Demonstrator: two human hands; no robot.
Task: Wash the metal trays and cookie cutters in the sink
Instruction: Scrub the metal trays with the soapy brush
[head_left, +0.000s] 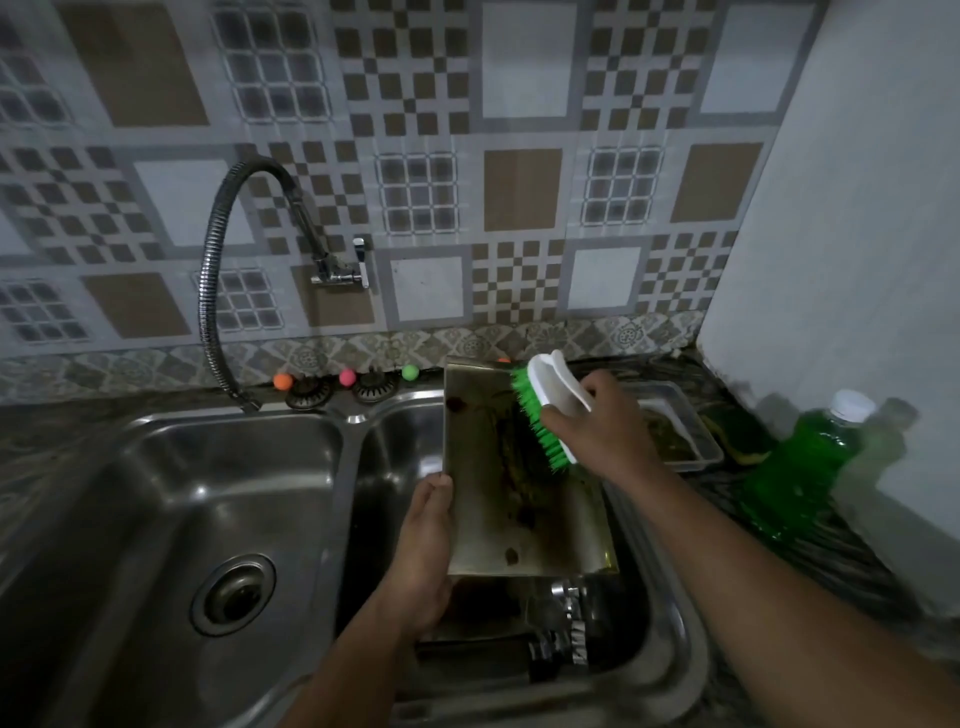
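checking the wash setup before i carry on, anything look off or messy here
Mostly the rectangular metal tray itself: dark brown baked-on streaks run down its middle, under the green-bristled white scrub brush in the right hand. The left hand grips its left edge over the right sink basin. Nothing looks spilled or broken.

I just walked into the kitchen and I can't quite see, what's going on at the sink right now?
A person is scrubbing a metal tray over the right basin of a double sink. The left hand grips the tray's left edge and holds it tilted, while the right hand holds a white brush with green bristles against its stained inner surface. More metal pieces lie in the basin beneath. A bottle of green liquid stands on the counter to the right.
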